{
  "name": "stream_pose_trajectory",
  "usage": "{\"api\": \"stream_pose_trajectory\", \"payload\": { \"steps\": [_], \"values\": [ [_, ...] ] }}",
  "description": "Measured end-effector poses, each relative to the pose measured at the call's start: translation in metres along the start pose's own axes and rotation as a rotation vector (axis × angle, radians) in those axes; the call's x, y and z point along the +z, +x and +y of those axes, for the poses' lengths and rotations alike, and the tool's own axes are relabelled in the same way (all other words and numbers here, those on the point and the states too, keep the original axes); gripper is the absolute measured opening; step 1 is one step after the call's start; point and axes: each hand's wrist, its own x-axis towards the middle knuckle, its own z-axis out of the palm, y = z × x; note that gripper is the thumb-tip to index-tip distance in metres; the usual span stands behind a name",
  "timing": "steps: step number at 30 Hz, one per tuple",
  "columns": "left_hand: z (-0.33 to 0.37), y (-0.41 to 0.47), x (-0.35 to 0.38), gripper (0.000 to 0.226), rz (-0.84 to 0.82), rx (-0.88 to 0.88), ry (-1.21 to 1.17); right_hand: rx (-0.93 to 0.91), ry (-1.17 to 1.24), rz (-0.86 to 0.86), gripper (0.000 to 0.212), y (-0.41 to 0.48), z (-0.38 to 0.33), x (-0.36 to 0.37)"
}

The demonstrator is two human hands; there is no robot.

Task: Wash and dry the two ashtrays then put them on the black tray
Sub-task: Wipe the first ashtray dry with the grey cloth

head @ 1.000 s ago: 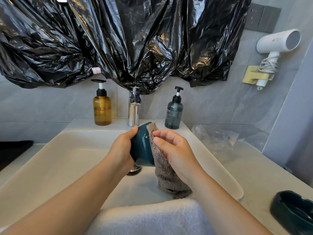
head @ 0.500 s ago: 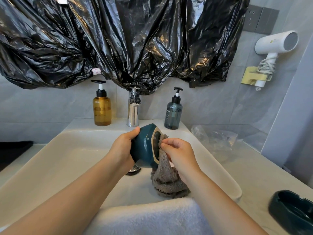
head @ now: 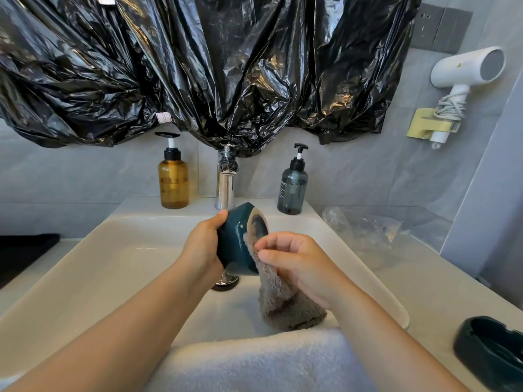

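The left hand (head: pixel 202 247) grips a teal ashtray (head: pixel 236 239), thumb on top; the right hand (head: pixel 300 261), knuckles up, pinches a grey cloth (head: pixel 283 304).

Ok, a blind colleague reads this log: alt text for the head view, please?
Over a white sink, the left hand holds a teal ashtray tilted while the right hand presses a grey cloth against it. A second ashtray sits on the counter.

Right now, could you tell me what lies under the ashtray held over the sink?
The sink's chrome drain sits below the ashtray, only its near edge showing; the rest is covered by the ashtray and left hand. The grey cloth hangs beside it.
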Motion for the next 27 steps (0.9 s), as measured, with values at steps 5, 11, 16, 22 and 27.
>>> {"api": "stream_pose_trajectory", "payload": {
  "steps": [5,11,16,22,27],
  "values": [
    [0.002,0.004,-0.004,0.026,0.086,0.001,0.082,0.151,-0.325,0.425,0.014,-0.002,0.008,-0.038],
    [0.003,0.010,-0.004,0.026,0.190,0.001,0.331,0.159,-0.857,0.297,0.054,-0.018,0.009,-0.056],
    [0.002,0.009,-0.004,0.029,0.185,0.007,0.380,0.349,-0.841,-0.053,0.097,-0.010,0.025,-0.038],
    [0.002,0.008,-0.006,0.029,0.170,0.040,0.392,0.349,-0.965,-0.133,0.037,0.001,0.034,-0.023],
    [0.000,0.010,-0.007,0.029,0.155,0.062,0.425,0.267,-0.850,0.003,0.042,-0.005,0.029,-0.030]
  ]
}}
